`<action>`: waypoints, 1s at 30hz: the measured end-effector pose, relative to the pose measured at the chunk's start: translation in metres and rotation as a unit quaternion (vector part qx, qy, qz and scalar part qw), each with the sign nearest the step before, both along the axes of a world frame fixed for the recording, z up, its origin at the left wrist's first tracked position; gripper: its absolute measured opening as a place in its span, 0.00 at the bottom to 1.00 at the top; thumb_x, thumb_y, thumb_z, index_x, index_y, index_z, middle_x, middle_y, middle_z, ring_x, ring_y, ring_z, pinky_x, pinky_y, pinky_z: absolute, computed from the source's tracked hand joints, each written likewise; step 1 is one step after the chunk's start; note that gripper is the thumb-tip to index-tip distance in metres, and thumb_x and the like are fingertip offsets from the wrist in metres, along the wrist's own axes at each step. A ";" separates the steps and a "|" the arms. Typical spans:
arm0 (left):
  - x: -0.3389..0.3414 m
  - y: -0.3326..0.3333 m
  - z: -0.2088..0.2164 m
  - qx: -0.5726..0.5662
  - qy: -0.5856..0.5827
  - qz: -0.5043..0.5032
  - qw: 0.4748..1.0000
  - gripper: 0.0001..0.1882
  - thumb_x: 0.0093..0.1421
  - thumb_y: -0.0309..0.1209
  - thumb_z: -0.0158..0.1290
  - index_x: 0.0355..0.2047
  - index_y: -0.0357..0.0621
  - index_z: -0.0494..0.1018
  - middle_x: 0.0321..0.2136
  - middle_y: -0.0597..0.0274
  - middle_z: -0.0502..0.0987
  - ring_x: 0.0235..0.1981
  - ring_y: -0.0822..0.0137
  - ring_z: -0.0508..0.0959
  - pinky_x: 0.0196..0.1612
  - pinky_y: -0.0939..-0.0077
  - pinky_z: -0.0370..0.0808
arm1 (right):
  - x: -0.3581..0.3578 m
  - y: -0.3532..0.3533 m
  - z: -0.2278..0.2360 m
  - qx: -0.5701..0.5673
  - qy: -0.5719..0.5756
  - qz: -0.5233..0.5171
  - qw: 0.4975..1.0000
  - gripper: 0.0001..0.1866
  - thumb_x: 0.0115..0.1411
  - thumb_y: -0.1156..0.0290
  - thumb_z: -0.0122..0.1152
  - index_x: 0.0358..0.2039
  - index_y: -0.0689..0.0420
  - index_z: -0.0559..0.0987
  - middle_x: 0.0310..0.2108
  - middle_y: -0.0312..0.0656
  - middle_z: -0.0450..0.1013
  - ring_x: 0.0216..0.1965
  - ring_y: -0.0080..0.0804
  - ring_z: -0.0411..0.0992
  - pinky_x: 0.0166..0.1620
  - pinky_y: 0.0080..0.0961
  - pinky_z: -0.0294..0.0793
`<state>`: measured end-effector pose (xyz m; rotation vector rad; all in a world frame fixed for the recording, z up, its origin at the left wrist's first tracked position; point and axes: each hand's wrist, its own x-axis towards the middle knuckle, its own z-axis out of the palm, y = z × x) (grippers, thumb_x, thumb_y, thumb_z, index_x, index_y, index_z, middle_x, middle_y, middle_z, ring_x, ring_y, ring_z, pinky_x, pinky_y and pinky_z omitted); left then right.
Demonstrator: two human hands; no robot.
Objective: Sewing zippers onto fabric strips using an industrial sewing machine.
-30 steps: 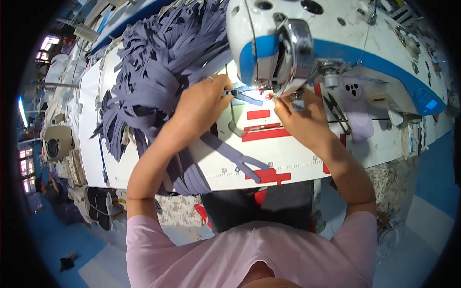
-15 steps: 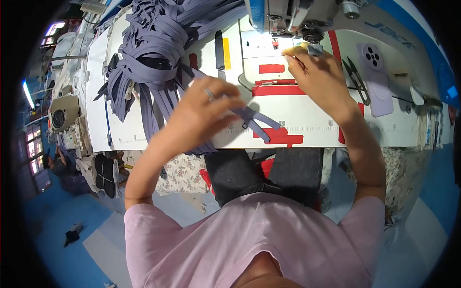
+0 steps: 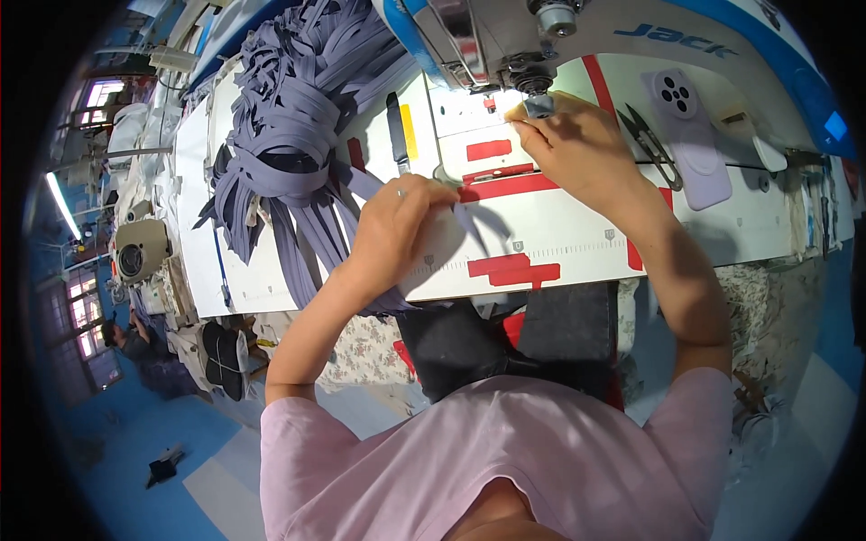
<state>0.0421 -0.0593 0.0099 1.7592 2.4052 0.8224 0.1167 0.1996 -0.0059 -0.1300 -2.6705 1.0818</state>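
My left hand [image 3: 394, 230], with a ring on one finger, is closed over a grey-purple fabric strip [image 3: 468, 222]; two loose ends stick out past the fingertips above the table. My right hand [image 3: 582, 149] is beside the needle area of a sewing machine [image 3: 532, 77]. Its thumb and forefinger are pinched together near the metal plate, and whatever lies between them is too small or hidden to name. Left of my left hand lies a big tangled bundle of the same grey-purple strips [image 3: 284, 149], its tails running down to the table's front edge.
The white table [image 3: 577, 234] bears a printed ruler and red tape [image 3: 514, 269]. Thread snips [image 3: 651, 144] and a lilac phone [image 3: 690, 140] lie right of my right hand. A black-and-yellow strip [image 3: 401, 131] is behind my left hand. Another person [image 3: 144, 352] is far left.
My left hand has lowered and closed on the strip, whose ends now hang nearer the fingers. My right hand keeps its place at the machine. The whole view has shifted slightly.
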 end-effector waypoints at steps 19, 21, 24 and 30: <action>-0.045 0.051 0.017 -0.150 0.001 0.124 0.981 0.06 0.68 0.31 0.52 0.43 0.45 0.73 0.21 0.58 0.77 0.24 0.54 0.79 0.28 0.60 0.72 | -0.003 -0.014 -0.016 0.125 0.123 0.034 0.984 0.09 0.52 0.70 0.70 0.35 0.52 0.86 0.31 0.39 0.72 0.33 0.38 0.75 0.38 0.36 0.77; -0.044 0.052 0.019 0.032 0.275 0.072 0.958 0.06 0.63 0.27 0.57 0.39 0.43 0.76 0.28 0.59 0.78 0.28 0.57 0.79 0.29 0.62 0.73 | -0.005 -0.014 -0.016 0.118 0.137 0.030 0.983 0.09 0.51 0.70 0.71 0.35 0.52 0.86 0.30 0.39 0.72 0.31 0.38 0.74 0.36 0.35 0.75; -0.006 0.050 0.014 0.067 0.147 0.057 0.985 0.08 0.56 0.25 0.61 0.37 0.42 0.78 0.34 0.59 0.76 0.32 0.61 0.79 0.32 0.67 0.76 | -0.005 -0.012 -0.020 0.121 0.141 0.027 0.982 0.08 0.51 0.70 0.71 0.34 0.52 0.86 0.30 0.39 0.71 0.31 0.38 0.73 0.35 0.35 0.74; -0.024 0.057 -0.011 0.047 -0.051 0.131 0.989 0.07 0.59 0.27 0.62 0.37 0.40 0.79 0.33 0.58 0.74 0.29 0.60 0.78 0.32 0.69 0.76 | -0.005 -0.013 -0.016 0.110 0.150 0.023 0.982 0.05 0.53 0.69 0.70 0.30 0.54 0.85 0.29 0.40 0.70 0.31 0.39 0.73 0.36 0.35 0.74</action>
